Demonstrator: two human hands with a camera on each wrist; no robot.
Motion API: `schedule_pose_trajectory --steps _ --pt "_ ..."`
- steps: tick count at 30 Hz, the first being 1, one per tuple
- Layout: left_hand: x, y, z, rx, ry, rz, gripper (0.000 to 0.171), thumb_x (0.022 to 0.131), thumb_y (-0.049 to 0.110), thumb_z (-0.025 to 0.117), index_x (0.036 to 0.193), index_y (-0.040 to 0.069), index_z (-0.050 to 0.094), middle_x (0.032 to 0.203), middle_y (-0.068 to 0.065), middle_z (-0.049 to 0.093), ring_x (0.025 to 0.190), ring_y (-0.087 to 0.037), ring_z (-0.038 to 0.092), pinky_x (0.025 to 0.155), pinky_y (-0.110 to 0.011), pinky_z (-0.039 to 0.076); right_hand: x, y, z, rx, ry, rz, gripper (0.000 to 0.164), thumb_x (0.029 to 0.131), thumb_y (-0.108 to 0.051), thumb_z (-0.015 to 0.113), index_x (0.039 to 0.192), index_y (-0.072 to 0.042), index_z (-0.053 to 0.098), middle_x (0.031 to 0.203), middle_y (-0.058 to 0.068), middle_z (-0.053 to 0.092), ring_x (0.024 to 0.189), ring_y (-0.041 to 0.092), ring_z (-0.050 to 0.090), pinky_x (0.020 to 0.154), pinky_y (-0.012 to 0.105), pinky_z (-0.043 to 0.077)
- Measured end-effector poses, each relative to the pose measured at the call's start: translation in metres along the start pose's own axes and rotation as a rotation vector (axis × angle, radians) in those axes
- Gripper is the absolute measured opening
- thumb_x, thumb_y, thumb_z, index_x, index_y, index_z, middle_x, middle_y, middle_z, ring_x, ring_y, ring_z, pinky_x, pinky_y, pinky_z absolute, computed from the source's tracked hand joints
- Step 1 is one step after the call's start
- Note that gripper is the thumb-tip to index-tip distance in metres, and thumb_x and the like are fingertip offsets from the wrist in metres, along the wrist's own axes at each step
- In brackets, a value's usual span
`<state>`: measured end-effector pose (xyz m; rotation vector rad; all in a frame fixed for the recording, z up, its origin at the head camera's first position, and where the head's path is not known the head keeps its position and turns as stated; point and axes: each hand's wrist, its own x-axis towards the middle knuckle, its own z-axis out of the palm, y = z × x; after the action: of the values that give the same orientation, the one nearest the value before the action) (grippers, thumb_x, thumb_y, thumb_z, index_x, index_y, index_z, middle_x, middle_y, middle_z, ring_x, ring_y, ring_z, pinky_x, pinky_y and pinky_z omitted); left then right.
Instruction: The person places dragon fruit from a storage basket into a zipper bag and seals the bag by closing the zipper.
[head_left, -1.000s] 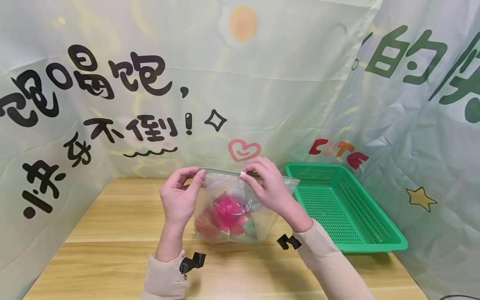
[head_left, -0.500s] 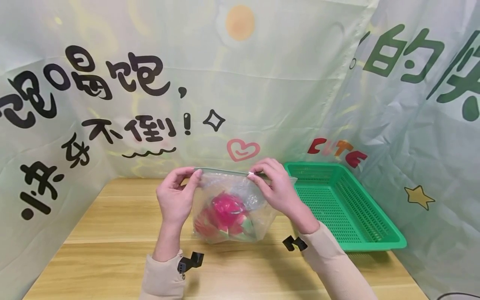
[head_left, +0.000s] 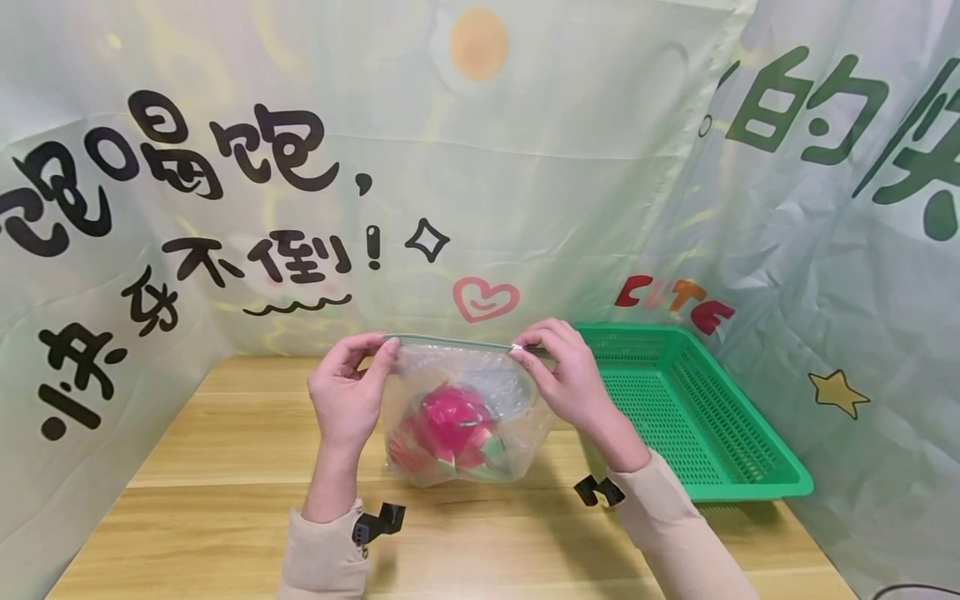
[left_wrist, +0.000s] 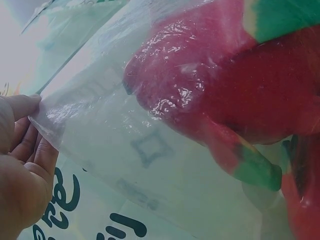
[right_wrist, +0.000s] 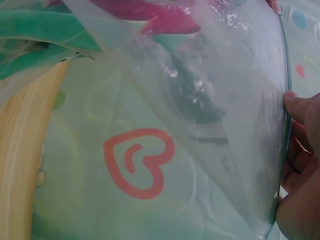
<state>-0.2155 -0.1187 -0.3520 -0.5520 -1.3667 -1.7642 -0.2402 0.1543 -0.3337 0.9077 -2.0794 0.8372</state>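
A clear zip bag (head_left: 521,446) stands upright above the wooden table, its lower edge at or near the tabletop. Inside are red-pink dragon fruits (head_left: 453,417) with green-tipped scales; the plastic blurs how many. My left hand (head_left: 348,387) pinches the bag's top left corner between thumb and fingers, as the left wrist view also shows at the plastic edge (left_wrist: 47,120). Near the right end of the green zip strip (head_left: 450,339), my right hand (head_left: 566,375) pinches at a small white slider (head_left: 517,348). In the right wrist view, the right thumb (right_wrist: 298,106) lies against that strip.
A green perforated basket (head_left: 772,467) stands on the table to the right, just behind my right forearm. Printed cloth walls (head_left: 562,167) enclose the back and sides of the wooden table (head_left: 225,500). Small black cameras are worn on both wrists.
My right hand has slid rightward along the zip strip, the white slider moving with it. My left hand keeps its pinch on the corner, shifted slightly left in view.
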Motion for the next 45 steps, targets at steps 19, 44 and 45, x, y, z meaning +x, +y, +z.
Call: schedule_pose_trajectory --steps 19,44,45 --pt "0.002 -0.002 -0.003 -0.028 0.013 -0.014 0.014 0.085 -0.019 0.073 0.096 -0.023 0.064 0.086 0.002 0.077 0.077 -0.009 0.073 0.064 -0.020 0.062 -0.020 0.008 -0.005 0.018 0.082 0.107 0.010 0.091 -0.002 0.079 0.099 -0.004 0.074 0.099 0.005 0.069 0.099 0.021 0.063 0.084 0.018 0.053" --pt "0.002 0.001 -0.005 0.024 0.027 -0.026 0.018 0.087 -0.009 0.078 0.096 -0.020 0.067 0.086 -0.009 0.078 0.073 -0.008 0.072 0.063 -0.020 0.061 -0.041 0.023 -0.019 0.003 0.169 0.173 0.009 0.090 0.004 0.077 0.098 0.001 0.073 0.102 0.012 0.068 0.095 0.032 0.062 0.085 0.014 0.047" --pt "0.001 0.001 -0.005 0.025 0.027 -0.026 0.018 0.087 -0.009 0.078 0.096 -0.020 0.066 0.086 -0.009 0.078 0.073 -0.008 0.072 0.063 -0.020 0.061 -0.043 0.024 -0.020 0.000 0.169 0.182 0.009 0.090 0.003 0.077 0.098 0.001 0.073 0.103 0.011 0.068 0.095 0.032 0.062 0.086 0.014 0.047"
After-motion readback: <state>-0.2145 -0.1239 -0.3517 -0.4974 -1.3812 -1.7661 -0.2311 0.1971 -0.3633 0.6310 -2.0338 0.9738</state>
